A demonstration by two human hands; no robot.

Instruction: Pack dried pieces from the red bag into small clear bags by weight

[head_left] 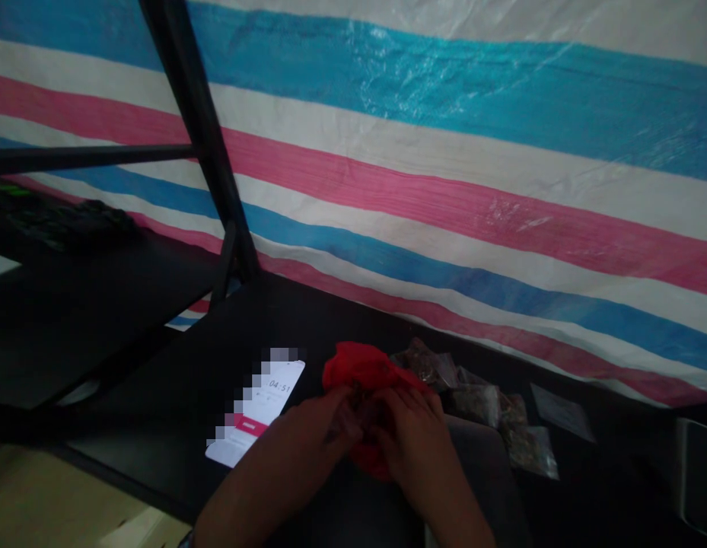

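A bunched red cloth bag (356,364) lies on the dark table in front of me, and both hands work at its near side. My left hand (322,426) is closed, its fingers pinching what looks like a small clear plastic bag (346,420). Close beside it, my right hand (413,426) has its fingers curled in against the red cloth; what they hold is hidden. Dim light blurs the gap between the hands, where something dark brown shows. Right of the red bag lie several small clear bags with brown contents (476,403).
A lit phone (262,418) showing 04:51 lies left of my hands. A flat clear bag (562,411) rests at the right, near a dark device (699,472). A grey flat object (479,449) sits by my right wrist. Black frame post (202,129) and striped sheet (444,198) stand behind.
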